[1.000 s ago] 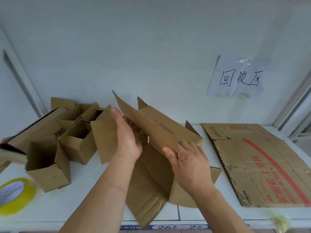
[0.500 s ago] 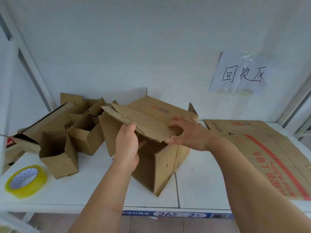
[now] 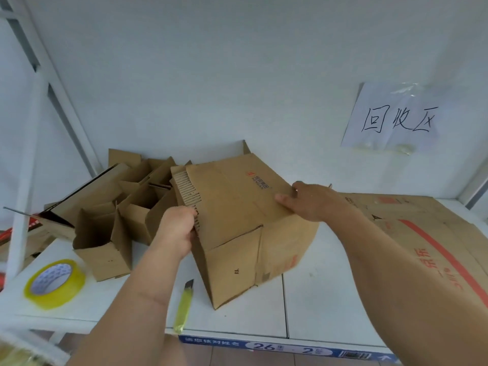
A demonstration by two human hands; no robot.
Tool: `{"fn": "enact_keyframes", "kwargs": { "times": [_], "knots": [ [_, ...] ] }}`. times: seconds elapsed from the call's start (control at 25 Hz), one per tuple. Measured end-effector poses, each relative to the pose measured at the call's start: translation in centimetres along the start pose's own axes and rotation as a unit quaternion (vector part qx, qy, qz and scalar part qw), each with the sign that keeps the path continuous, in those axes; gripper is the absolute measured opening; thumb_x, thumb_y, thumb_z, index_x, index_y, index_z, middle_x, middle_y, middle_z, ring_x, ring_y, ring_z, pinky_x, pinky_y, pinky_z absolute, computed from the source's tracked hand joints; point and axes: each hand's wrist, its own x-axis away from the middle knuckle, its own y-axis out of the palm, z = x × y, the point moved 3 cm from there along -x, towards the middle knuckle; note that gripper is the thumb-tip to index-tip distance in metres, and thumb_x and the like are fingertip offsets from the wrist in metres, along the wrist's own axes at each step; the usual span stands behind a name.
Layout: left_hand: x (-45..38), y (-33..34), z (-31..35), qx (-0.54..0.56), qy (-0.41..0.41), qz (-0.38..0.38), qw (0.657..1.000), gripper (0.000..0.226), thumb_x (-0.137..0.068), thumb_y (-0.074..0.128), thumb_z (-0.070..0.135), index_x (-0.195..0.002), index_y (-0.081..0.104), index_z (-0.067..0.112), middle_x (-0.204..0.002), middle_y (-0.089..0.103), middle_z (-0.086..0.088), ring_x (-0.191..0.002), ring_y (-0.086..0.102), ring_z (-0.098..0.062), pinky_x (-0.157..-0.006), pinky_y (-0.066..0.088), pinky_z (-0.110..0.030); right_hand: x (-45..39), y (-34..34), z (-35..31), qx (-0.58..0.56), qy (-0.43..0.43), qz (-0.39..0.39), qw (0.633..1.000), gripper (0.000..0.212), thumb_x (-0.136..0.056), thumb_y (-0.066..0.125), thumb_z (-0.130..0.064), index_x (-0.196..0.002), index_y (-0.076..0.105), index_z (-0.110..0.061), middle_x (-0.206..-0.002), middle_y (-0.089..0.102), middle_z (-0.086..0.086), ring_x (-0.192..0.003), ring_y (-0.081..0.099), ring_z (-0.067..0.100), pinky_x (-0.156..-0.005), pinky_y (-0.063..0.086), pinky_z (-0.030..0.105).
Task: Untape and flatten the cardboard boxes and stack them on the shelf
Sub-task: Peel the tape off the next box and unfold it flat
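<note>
A brown cardboard box (image 3: 237, 233) stands tilted on the white shelf (image 3: 324, 307), its top flap with a small red logo folded over. My left hand (image 3: 177, 231) grips the flap's serrated left edge. My right hand (image 3: 303, 200) holds the flap's right edge, thumb on top. A flattened box with red stripes and lettering (image 3: 422, 233) lies flat on the shelf at the right. Several small open boxes (image 3: 105, 233) are heaped at the left.
A roll of yellow tape (image 3: 54, 283) sits at the shelf's front left. A yellow utility knife (image 3: 183, 306) lies near the front edge, blade out. A handwritten paper sign (image 3: 393, 120) hangs on the back wall. White shelf uprights (image 3: 26, 180) stand at the left.
The box has been turned and set down with its flap folded over the top. My right hand moved to the flap's right edge. The utility knife has come into view.
</note>
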Motion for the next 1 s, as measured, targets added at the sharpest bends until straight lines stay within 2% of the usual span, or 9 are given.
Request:
{"fn": "enact_keyframes", "kwargs": {
  "times": [0.08, 0.16, 0.32, 0.44, 0.52, 0.64, 0.8, 0.92, 1.0],
  "knots": [
    [-1.7, 0.2, 1.2, -0.265, 0.061, -0.008, 0.962, 0.05, -0.096, 0.05, 0.031, -0.143, 0.039, 0.016, -0.137, 0.05, -0.01, -0.117, 0.053, -0.033, -0.098, 0.046, -0.049, 0.0, 0.3, -0.2, 0.021, -0.008, 0.011, 1.0, 0.066, -0.092, 0.025, -0.073, -0.115, 0.052, -0.018, -0.096, 0.059, -0.002, -0.094, 0.055, 0.021, -0.084, 0.043, 0.038],
    [-1.7, 2.3, 2.6, -0.489, 0.127, -0.017, 0.863, 0.069, -0.095, 0.039, 0.058, -0.153, 0.016, 0.029, -0.16, 0.017, -0.007, -0.141, 0.026, -0.038, -0.111, 0.029, -0.056, 0.1, 0.2, -0.8, 0.042, -0.021, 0.015, 0.999, 0.068, -0.094, 0.016, -0.07, -0.115, 0.055, -0.018, -0.103, 0.062, -0.001, -0.101, 0.057, 0.022, -0.089, 0.04, 0.038],
    [0.4, 8.4, 3.5, -0.595, 0.2, -0.073, 0.775, 0.078, -0.086, 0.012, 0.079, -0.153, 0.014, 0.038, -0.164, 0.0, 0.0, -0.149, -0.003, -0.034, -0.115, 0.004, -0.062, 0.7, 1.4, -1.1, -0.124, 0.0, -0.107, 0.987, 0.067, -0.097, 0.016, -0.066, -0.114, 0.064, -0.022, -0.104, 0.07, 0.003, -0.095, 0.065, 0.02, -0.083, 0.048, 0.033],
    [0.5, 10.0, 2.3, -0.648, 0.207, -0.084, 0.728, 0.083, -0.082, 0.011, 0.084, -0.153, 0.011, 0.04, -0.163, -0.006, 0.003, -0.148, -0.01, -0.033, -0.115, -0.003, -0.06, 0.4, 2.0, 0.0, -0.339, 0.082, -0.189, 0.918, 0.07, -0.092, 0.022, -0.074, -0.122, 0.058, -0.023, -0.098, 0.073, 0.008, -0.081, 0.069, 0.023, -0.079, 0.054, 0.035],
    [0.3, 9.9, 2.3, -0.657, 0.209, -0.08, 0.72, 0.085, -0.08, 0.01, 0.086, -0.153, 0.009, 0.042, -0.163, -0.007, 0.005, -0.148, -0.012, -0.033, -0.116, -0.003, -0.059, -1.1, 3.0, 0.6, -0.426, 0.108, -0.234, 0.868, 0.08, -0.088, 0.021, -0.08, -0.131, 0.049, -0.018, -0.105, 0.071, 0.017, -0.079, 0.07, 0.029, -0.071, 0.054, 0.034],
    [0.2, 9.7, 2.1, -0.655, 0.207, -0.074, 0.723, 0.084, -0.08, 0.007, 0.086, -0.153, 0.008, 0.043, -0.163, -0.008, 0.006, -0.148, -0.013, -0.032, -0.116, -0.003, -0.058, -3.3, 4.7, 0.4, -0.427, 0.132, -0.255, 0.858, 0.096, -0.086, 0.019, -0.082, -0.136, 0.047, -0.005, -0.107, 0.066, 0.018, -0.069, 0.065, 0.026, -0.063, 0.05, 0.03],
    [0.2, 9.5, 1.7, -0.645, 0.212, -0.075, 0.73, 0.082, -0.081, 0.006, 0.084, -0.152, 0.009, 0.044, -0.163, -0.008, 0.007, -0.148, -0.014, -0.031, -0.116, -0.002, -0.058, -4.8, 6.7, 1.0, -0.437, 0.149, -0.249, 0.851, 0.096, -0.084, 0.021, -0.081, -0.132, 0.055, -0.004, -0.126, 0.062, 0.02, -0.11, 0.064, 0.034, -0.098, 0.051, 0.046],
    [0.1, 9.4, 1.8, -0.639, 0.219, -0.07, 0.734, 0.082, -0.082, 0.006, 0.083, -0.152, 0.009, 0.043, -0.163, -0.007, 0.007, -0.148, -0.012, -0.032, -0.116, -0.001, -0.058, -4.4, 6.3, 1.8, -0.411, 0.187, -0.229, 0.863, 0.101, -0.08, 0.024, -0.084, -0.144, 0.042, -0.007, -0.13, 0.057, 0.016, -0.116, 0.059, 0.034, -0.104, 0.045, 0.049],
    [-0.2, 9.6, 1.9, -0.634, 0.224, -0.072, 0.737, 0.082, -0.082, 0.006, 0.083, -0.153, 0.01, 0.042, -0.163, -0.007, 0.007, -0.148, -0.011, -0.032, -0.116, 0.0, -0.058, -4.0, 5.1, 2.4, -0.417, 0.204, -0.147, 0.873, 0.095, -0.083, 0.034, -0.08, -0.149, 0.036, -0.012, -0.144, 0.047, 0.012, -0.125, 0.05, 0.033, -0.109, 0.038, 0.045]
  ]
}}
